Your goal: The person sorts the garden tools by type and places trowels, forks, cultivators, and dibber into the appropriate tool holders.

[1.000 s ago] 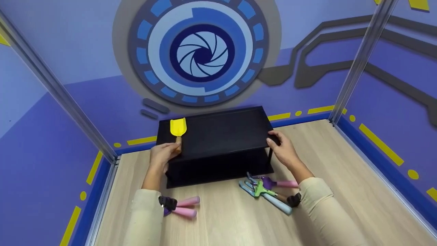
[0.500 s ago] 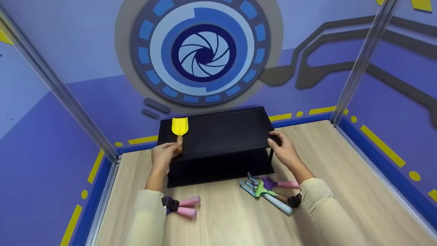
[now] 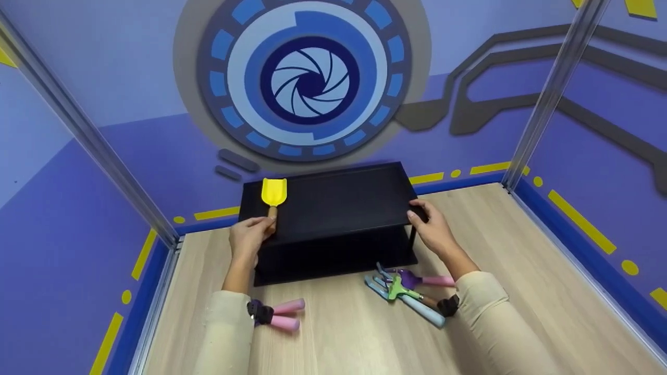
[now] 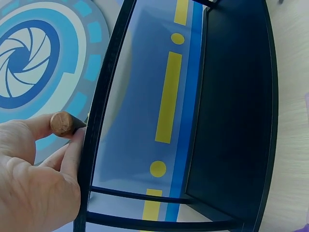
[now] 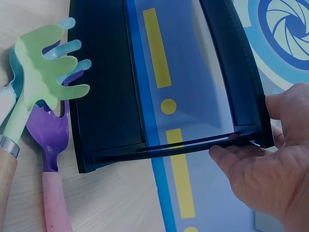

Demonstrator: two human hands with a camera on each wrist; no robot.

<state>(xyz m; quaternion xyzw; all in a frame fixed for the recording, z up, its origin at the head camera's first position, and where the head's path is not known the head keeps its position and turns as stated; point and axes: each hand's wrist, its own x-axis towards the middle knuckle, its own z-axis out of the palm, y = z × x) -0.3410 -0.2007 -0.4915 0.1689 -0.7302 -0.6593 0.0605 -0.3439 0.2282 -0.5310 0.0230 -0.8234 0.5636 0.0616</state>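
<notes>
A black two-level rack [image 3: 338,200] stands near the back wall. On the left part of its top lies a yellow-bladed shovel [image 3: 274,191], blade toward the wall. My left hand [image 3: 247,238] pinches the shovel's wooden handle [image 4: 63,123] at the rack's front left edge; the left wrist view shows the handle's end between thumb and fingers. At the rack's right end my right hand [image 3: 433,226] grips the top corner, thumb above and fingers around the edge, as the right wrist view shows the hand [image 5: 280,159] there too.
In front of the rack's right side lie a green rake [image 3: 398,289], a light blue fork [image 3: 427,312] and a purple tool with a pink handle [image 3: 437,280]. Two pink handles [image 3: 285,322] show beside the left wrist. Walls [image 3: 140,166] enclose the wooden table [image 3: 344,333].
The yellow shovel has shifted very slightly with my left hand, its blade a little farther toward the wall. My right hand keeps its grip on the rack.
</notes>
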